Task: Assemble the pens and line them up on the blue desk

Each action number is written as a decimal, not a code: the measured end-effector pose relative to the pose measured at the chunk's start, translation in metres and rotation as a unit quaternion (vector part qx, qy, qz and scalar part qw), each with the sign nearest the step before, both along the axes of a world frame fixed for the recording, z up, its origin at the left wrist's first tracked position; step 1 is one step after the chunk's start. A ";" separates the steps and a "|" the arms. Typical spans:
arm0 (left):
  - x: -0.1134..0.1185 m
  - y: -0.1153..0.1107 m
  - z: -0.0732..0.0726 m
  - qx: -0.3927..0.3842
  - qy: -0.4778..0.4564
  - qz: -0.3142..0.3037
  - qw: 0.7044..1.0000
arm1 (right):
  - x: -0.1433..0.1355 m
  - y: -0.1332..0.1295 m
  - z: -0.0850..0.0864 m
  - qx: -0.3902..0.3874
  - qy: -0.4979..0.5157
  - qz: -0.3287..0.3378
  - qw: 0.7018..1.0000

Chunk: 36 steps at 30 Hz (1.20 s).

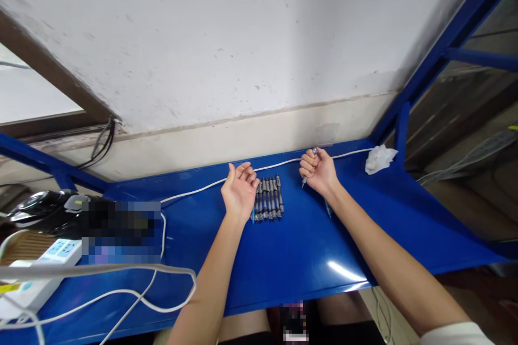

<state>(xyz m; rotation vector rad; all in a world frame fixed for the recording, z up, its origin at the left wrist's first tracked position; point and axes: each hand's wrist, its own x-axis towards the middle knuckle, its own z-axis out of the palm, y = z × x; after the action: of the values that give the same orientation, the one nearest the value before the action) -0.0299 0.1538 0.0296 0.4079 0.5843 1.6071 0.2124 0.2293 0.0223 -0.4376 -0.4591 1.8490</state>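
Note:
My right hand (318,171) is closed around a pen (314,151), whose ends stick out above and below the fist. My left hand (240,191) is palm up with its fingers apart and slightly curled, and nothing lies in it. Just right of it, a row of several dark grey pens (270,198) lies side by side on the blue table (287,259). A blue-green item (327,208) shows partly beside my right forearm, which hides the rest of it.
A white cable (194,192) runs along the table's back, near the wall. Crumpled white tissue (380,159) lies at the back right. On the left are a white power strip (40,280), looped cables and a black glossy object (44,210). Blue metal posts stand at both sides.

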 end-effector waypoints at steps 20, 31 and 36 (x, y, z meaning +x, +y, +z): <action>0.002 -0.004 0.001 0.010 -0.004 -0.019 1.000 | 0.012 -0.010 -0.003 -0.027 0.095 -0.018 0.995; 0.013 -0.008 -0.007 0.157 0.486 0.033 0.859 | -0.002 -0.007 0.001 0.002 -0.051 -0.033 0.998; 0.016 -0.009 -0.017 0.295 0.642 -0.024 0.707 | -0.009 -0.011 -0.001 0.102 -0.205 -0.070 0.971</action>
<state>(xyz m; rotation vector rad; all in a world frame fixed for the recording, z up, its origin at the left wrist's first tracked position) -0.0142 0.1445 0.0130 2.1040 1.0301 1.2053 0.2038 0.2183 0.0218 -0.6968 -0.8687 1.5554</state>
